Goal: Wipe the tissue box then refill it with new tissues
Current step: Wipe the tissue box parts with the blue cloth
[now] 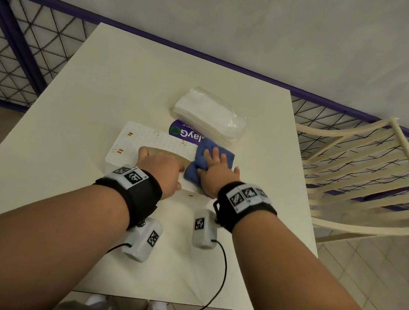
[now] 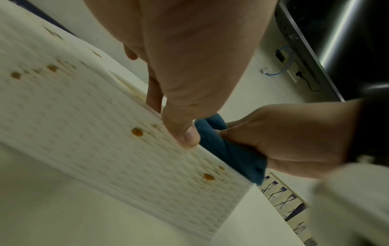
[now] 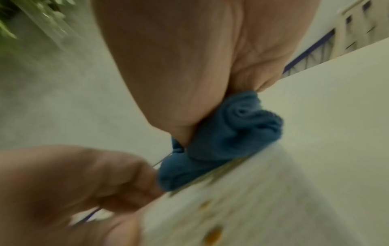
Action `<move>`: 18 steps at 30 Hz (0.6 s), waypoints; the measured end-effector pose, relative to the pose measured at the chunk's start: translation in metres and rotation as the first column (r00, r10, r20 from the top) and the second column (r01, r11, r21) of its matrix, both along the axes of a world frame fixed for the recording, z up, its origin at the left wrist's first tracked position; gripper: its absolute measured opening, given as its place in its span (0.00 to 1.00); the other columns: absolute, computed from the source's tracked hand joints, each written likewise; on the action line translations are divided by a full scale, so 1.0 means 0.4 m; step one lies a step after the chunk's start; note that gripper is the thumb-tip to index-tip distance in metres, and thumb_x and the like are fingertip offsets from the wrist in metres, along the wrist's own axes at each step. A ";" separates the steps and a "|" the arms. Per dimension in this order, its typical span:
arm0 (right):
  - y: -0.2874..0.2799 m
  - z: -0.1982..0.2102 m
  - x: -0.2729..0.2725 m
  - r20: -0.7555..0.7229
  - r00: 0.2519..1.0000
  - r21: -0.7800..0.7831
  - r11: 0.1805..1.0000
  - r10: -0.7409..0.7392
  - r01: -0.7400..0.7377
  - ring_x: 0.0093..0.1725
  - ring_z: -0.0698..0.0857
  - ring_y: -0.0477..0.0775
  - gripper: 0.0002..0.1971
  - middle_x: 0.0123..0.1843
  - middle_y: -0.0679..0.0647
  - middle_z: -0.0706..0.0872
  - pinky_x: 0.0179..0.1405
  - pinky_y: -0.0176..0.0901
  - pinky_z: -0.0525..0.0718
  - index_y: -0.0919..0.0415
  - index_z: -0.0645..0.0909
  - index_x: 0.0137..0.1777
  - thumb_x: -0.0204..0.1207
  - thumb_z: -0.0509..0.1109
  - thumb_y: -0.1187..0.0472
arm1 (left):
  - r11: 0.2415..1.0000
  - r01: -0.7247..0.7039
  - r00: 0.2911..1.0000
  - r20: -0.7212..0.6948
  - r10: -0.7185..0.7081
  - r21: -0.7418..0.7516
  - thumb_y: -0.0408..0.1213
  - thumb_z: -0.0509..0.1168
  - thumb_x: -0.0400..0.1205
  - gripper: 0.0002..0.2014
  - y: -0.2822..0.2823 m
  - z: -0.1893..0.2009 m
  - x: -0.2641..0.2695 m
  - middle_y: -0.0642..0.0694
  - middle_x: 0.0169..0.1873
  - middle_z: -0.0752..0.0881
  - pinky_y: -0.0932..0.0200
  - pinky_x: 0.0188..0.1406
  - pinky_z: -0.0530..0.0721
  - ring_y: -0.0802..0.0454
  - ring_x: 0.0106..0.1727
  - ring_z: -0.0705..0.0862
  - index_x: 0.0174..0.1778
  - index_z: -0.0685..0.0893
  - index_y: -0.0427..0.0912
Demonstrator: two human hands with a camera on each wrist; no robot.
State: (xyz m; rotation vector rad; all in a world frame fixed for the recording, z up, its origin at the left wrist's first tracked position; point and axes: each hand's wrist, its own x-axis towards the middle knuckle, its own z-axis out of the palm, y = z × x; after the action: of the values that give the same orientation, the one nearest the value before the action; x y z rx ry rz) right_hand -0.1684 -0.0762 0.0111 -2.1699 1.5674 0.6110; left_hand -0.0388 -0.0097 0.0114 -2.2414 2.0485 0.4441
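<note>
The tissue box (image 1: 145, 145) lies flat on the tabletop (image 1: 107, 79), near the middle and close to the person, its white gridded top spotted with small orange-brown stains (image 2: 137, 131). It looks light and rigid, probably plastic, so it would likely skid under a wiping stroke unless pinned; the sensible hold is where the left hand (image 1: 161, 172) has it, thumb pressed on the top surface and fingers reaching down into the oval opening. The right hand (image 1: 215, 171) lies on a bunched blue cloth (image 1: 195, 169) at the box's right end, fingers fairly straight and spread, pressing rather than gripping in the head view (the wrist view is too blurred to settle it). The cloth is soft and folds easily, so it should follow the grid well.

Just beyond the box sits a clear-wrapped pack of new tissues (image 1: 210, 114), soft and crushable, beside a purple round sticker (image 1: 184, 131) on the tabletop. To the right stands a cream slatted chair (image 1: 374, 167); behind, a purple-framed mesh railing (image 1: 29, 33) runs below a pale wall (image 1: 248, 13).
</note>
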 end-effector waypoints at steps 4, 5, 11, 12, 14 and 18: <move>-0.023 0.009 0.010 0.000 1.000 -0.003 1.000 -0.020 0.020 0.86 0.40 0.55 0.34 0.87 0.49 0.36 0.82 0.67 0.44 0.50 0.39 0.85 0.86 0.53 0.50 | 1.000 -0.028 0.999 -0.023 0.028 -0.011 0.50 0.65 0.80 0.16 0.000 -0.004 0.001 0.53 0.55 0.84 0.44 0.65 0.60 0.50 0.60 0.79 0.63 0.78 0.60; -0.009 0.006 0.009 -0.010 1.000 -0.005 1.000 0.000 0.000 0.86 0.41 0.56 0.34 0.87 0.50 0.37 0.83 0.65 0.45 0.52 0.39 0.85 0.85 0.53 0.51 | 0.999 -0.028 0.999 -0.021 0.028 -0.015 0.50 0.66 0.79 0.15 0.000 -0.006 0.000 0.53 0.53 0.84 0.44 0.64 0.60 0.50 0.59 0.79 0.62 0.78 0.60; 0.032 -0.001 -0.020 0.067 0.996 -0.012 0.998 0.064 -0.064 0.86 0.47 0.53 0.32 0.87 0.49 0.44 0.82 0.67 0.48 0.51 0.46 0.85 0.85 0.54 0.53 | 1.000 -0.028 1.000 -0.011 0.028 -0.008 0.51 0.67 0.78 0.16 -0.008 -0.008 0.002 0.54 0.56 0.84 0.44 0.66 0.61 0.50 0.61 0.79 0.62 0.80 0.59; 0.014 -0.001 -0.016 0.062 0.997 -0.013 0.999 0.039 -0.038 0.86 0.45 0.53 0.32 0.87 0.48 0.42 0.82 0.68 0.47 0.50 0.44 0.85 0.85 0.54 0.53 | 1.000 -0.027 1.000 -0.006 0.027 -0.010 0.51 0.67 0.78 0.16 -0.009 -0.007 0.001 0.54 0.56 0.84 0.44 0.65 0.61 0.50 0.60 0.79 0.62 0.79 0.59; -0.025 -0.003 0.006 0.034 0.999 -0.008 1.000 0.004 -0.004 0.86 0.41 0.53 0.33 0.87 0.47 0.38 0.82 0.68 0.45 0.49 0.40 0.85 0.85 0.53 0.52 | 0.999 -0.038 0.999 -0.008 0.038 -0.016 0.50 0.67 0.78 0.14 -0.011 -0.008 0.002 0.54 0.54 0.84 0.45 0.64 0.62 0.50 0.59 0.79 0.60 0.79 0.59; -0.019 0.000 0.026 0.011 0.998 -0.034 0.998 0.061 -0.060 0.86 0.46 0.56 0.35 0.87 0.50 0.42 0.83 0.63 0.51 0.50 0.43 0.85 0.84 0.58 0.53 | 0.999 -0.050 0.999 -0.015 0.050 -0.013 0.51 0.67 0.78 0.14 -0.015 -0.005 0.005 0.55 0.53 0.85 0.46 0.62 0.62 0.50 0.58 0.79 0.59 0.79 0.59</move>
State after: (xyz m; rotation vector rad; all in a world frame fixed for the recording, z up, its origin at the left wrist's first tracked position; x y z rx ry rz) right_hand -0.1580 -0.0839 0.0109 -2.2493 1.5214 0.5929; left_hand -0.0368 -0.0158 0.0092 -2.3085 2.0119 0.4533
